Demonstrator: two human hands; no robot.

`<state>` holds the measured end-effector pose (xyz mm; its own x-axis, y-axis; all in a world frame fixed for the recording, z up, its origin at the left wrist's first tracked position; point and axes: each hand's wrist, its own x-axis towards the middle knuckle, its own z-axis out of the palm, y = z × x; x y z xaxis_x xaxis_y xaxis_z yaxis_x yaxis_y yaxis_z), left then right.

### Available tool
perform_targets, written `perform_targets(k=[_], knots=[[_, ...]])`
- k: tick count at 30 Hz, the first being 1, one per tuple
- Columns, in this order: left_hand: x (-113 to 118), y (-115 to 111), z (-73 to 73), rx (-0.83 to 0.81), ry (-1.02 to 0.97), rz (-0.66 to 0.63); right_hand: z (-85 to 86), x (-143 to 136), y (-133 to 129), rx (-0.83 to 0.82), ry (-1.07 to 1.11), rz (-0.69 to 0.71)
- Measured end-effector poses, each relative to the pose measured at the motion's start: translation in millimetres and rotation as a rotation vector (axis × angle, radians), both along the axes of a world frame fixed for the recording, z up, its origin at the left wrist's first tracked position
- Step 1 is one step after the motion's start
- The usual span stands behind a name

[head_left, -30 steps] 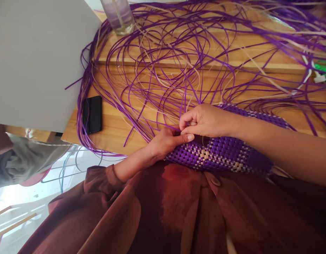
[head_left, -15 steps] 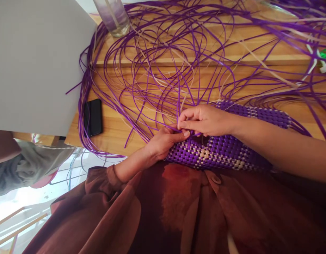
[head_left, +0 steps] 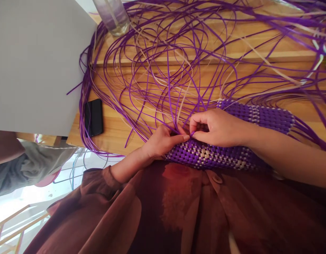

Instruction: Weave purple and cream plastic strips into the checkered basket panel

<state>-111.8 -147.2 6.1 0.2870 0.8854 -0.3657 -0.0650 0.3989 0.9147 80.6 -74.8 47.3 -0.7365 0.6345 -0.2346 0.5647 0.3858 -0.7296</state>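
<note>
The left hand (head_left: 163, 141) is gripping the weave (head_left: 196, 155), fingers half curled, thumb on top; the weave is lying towards four o'clock from it. The right hand (head_left: 218, 127) is pinching a strand (head_left: 192, 134), thumb and forefinger nearly meeting. Loose strands (head_left: 169, 81) are fanning towards twelve; a phone (head_left: 96, 118) is lying near ten.

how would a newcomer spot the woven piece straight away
On the wooden table, look to the near edge, where the left hand and right hand nearly meet. At their fingers is the woven piece, purple patterned with cream; its tight interlacing sets it apart from the loose strands.
</note>
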Motion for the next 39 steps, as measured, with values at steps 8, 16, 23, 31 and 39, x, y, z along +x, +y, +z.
perform_targets(k=[8, 16, 23, 31, 39], knots=[[-1, 0, -0.2, 0.066, 0.049, 0.012, 1.2, 8, -18, 0.288, 0.099, -0.05], [2, -3, -6.7, 0.001, -0.079, 0.076, -7.9, 29, -51, 0.821, 0.131, 0.141], [5, -7, -4.4, 0.023, -0.07, 0.112, -13.9, 28, -60, 0.873, 0.137, 0.091], [5, -6, -5.4, 0.109, 0.017, 0.11, -18.5, 13, -61, 0.773, 0.189, 0.04], [2, -8, -10.3, 0.098, 0.056, 0.093, 13.3, 19, -77, 0.117, 0.161, -0.014]])
